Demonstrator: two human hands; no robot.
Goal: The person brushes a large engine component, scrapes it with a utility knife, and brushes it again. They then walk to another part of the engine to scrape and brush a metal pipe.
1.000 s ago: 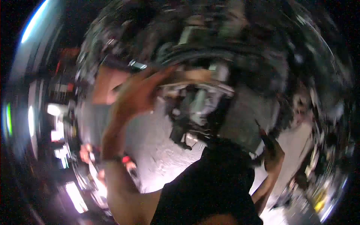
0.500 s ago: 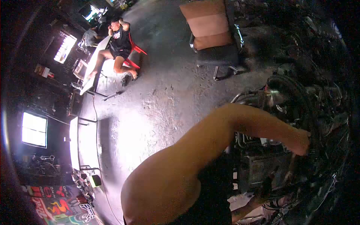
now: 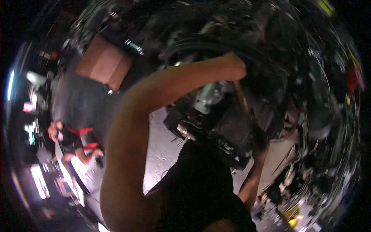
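My left arm curves up and across the view, and my left hand is bent down among dark machine parts; its fingers are hidden. Below and to the right, my right hand looks dark and blurred against the right side of the same parts. I cannot make out what either hand touches or holds. A pale round metal part lies below my left forearm. A dark ribbed hose runs above it.
A chair with a brown cushion stands at the upper left. Beyond it, a person sits on a red chair beside a long white table. Cluttered parts and a yellow object are at the lower right.
The view has swung right and tilted, so the cushion, the person and the machine now appear farther left. More of the machine and my right forearm shows.
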